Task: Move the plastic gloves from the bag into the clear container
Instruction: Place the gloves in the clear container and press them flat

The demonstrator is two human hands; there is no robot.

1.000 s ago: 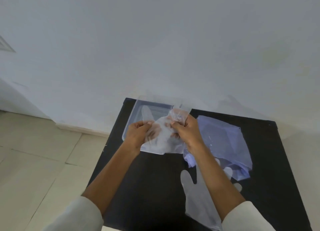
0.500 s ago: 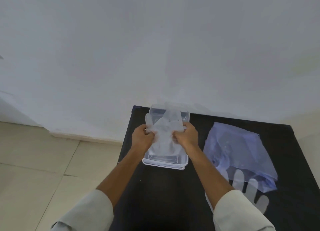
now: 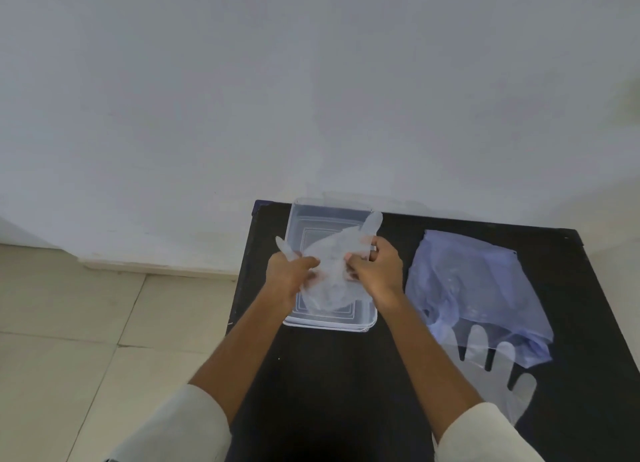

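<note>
A thin translucent plastic glove is stretched between my two hands, right over the clear container. My left hand pinches its left side and my right hand pinches its right side. The container is a shallow rectangular tub at the far left of the black table. To the right lies the crumpled bluish plastic bag. A second glove lies flat on the table, its fingers reaching up to the bag's near edge.
The table stands against a plain white wall. Left of the table is a beige tiled floor; the table's left edge runs close beside the container.
The hands have dropped a little over the container and spread the glove wider; one glove finger now sticks out past my left hand. The view has shifted slightly.
</note>
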